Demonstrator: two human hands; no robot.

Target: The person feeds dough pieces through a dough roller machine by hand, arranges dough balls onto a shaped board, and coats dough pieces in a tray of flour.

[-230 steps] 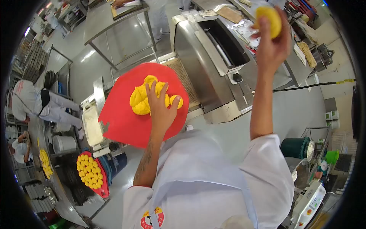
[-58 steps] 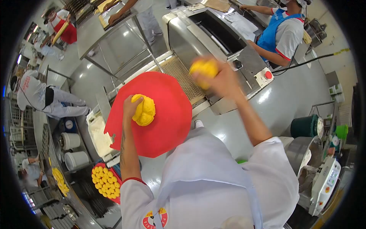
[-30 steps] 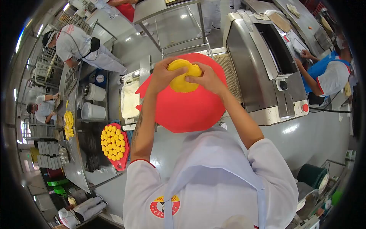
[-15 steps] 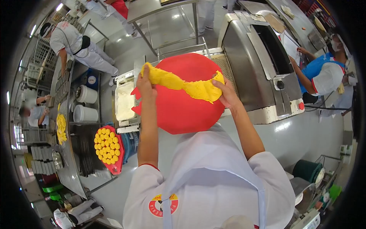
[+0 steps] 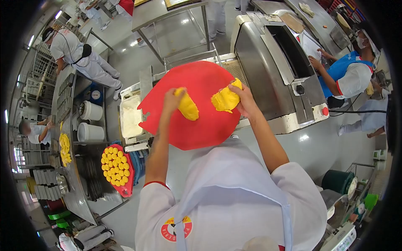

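Two separate pieces of yellow dough are over a round red board [image 5: 188, 136]. My left hand [image 5: 171, 101], slightly blurred, grips the upper end of the left dough piece [image 5: 189, 109], which hangs down toward the board. Whether its lower end touches the board I cannot tell. On the right, my right hand [image 5: 247, 100] is closed on the other dough piece [image 5: 225, 99], whose torn edge faces left. The red board rests on the machine's bed, with notches at its left edge.
A steel machine [image 5: 268, 62] with a red button [image 5: 325, 111] stands to the right. A white tray of flour [image 5: 132, 115] lies left of the board. Lower left, round yellow dough balls [image 5: 116, 165] cover another red board. Co-workers stand at both sides; a steel table [image 5: 167, 16] is ahead.
The single stretched strip of dough has been torn into two pieces, one in each hand. My left hand has moved down and right. The red board appears turned, its notches lower.
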